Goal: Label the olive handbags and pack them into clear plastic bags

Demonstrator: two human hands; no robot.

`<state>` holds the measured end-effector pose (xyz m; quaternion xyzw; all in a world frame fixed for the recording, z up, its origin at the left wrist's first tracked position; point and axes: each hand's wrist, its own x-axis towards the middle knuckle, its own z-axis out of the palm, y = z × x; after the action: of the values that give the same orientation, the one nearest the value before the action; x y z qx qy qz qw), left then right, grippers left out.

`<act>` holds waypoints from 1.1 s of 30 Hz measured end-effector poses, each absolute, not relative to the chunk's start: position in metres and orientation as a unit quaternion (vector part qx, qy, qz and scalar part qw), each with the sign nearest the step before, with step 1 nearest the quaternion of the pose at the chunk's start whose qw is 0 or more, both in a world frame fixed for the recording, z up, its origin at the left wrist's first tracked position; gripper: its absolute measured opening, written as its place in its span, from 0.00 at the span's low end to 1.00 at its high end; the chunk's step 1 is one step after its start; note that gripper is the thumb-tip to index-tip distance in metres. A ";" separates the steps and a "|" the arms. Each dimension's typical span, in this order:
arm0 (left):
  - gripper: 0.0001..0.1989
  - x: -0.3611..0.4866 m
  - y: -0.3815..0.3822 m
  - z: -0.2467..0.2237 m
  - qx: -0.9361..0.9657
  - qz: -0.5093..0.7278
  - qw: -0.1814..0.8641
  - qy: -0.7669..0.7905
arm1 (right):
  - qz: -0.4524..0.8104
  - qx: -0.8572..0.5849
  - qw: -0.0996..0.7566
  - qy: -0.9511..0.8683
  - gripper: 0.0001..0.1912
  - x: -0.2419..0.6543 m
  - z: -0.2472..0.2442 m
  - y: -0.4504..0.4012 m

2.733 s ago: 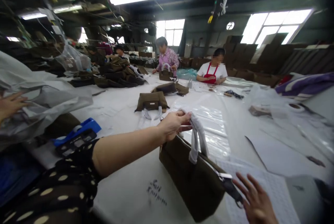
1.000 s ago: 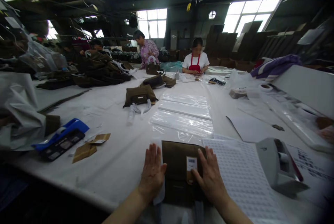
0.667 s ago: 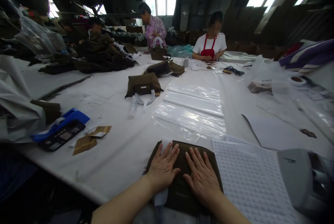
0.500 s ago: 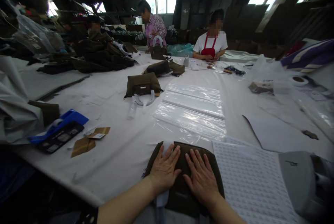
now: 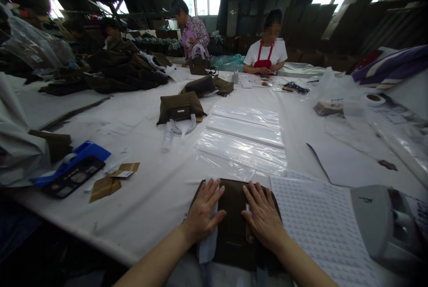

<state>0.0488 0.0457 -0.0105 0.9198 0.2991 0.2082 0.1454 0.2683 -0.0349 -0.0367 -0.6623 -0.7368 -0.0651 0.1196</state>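
An olive-brown handbag (image 5: 232, 224) lies flat on the white-covered table in front of me. My left hand (image 5: 203, 211) presses on its left side, fingers stretched out and apart, partly over a strip of white wrapping (image 5: 207, 244) along the strap. On the bag's right side my right hand (image 5: 262, 211) lies flat with spread fingers, and a pale strip and a small brown tag show beside its thumb. Just beyond the bag is a stack of clear plastic bags (image 5: 242, 137). A sheet of printed labels (image 5: 314, 215) lies to the right, close to the handbag's edge.
Another olive handbag (image 5: 180, 108) with wrapped handles lies farther off. At left are a blue tape dispenser (image 5: 78, 157) and brown paper tags (image 5: 107, 186). A grey machine (image 5: 377, 220) stands at right. Two people (image 5: 265, 53) work across the table; dark bags (image 5: 127, 71) are heaped at back left.
My hands have moved apart across the bag, the left one leftward and the right one slightly rightward. More of the bag's middle and the white strip now shows. The view has shifted slightly.
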 end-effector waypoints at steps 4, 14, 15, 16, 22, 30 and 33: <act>0.30 0.036 0.042 -0.011 0.873 0.303 0.162 0.346 | -0.074 -0.731 0.219 -0.643 0.32 0.280 -0.019 -0.043; 0.10 0.049 0.163 -0.003 0.772 0.405 0.222 0.436 | 0.093 -0.783 0.351 -0.505 0.32 0.381 -0.015 0.010; 0.10 0.062 0.184 -0.006 0.802 0.366 0.220 0.418 | 0.114 -0.767 0.344 -0.530 0.32 0.386 -0.020 0.028; 0.10 0.077 0.205 -0.010 0.832 0.321 0.217 0.397 | 0.129 -0.750 0.331 -0.558 0.32 0.388 -0.026 0.048; 0.14 0.157 0.285 -0.047 0.912 0.150 0.189 0.331 | 0.123 -0.748 0.133 -0.639 0.29 0.378 -0.089 0.123; 0.08 0.153 0.286 -0.072 0.919 -0.031 0.215 0.330 | 0.188 -0.716 0.112 -0.663 0.17 0.387 -0.092 0.115; 0.10 0.156 0.300 -0.063 0.901 -0.071 0.241 0.352 | 0.236 -0.704 0.066 -0.667 0.16 0.395 -0.073 0.130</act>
<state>0.1557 0.3004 -0.0632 0.9015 0.3524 -0.0712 0.2410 0.3950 0.1295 -0.0727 -0.7039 -0.6666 0.2361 0.0665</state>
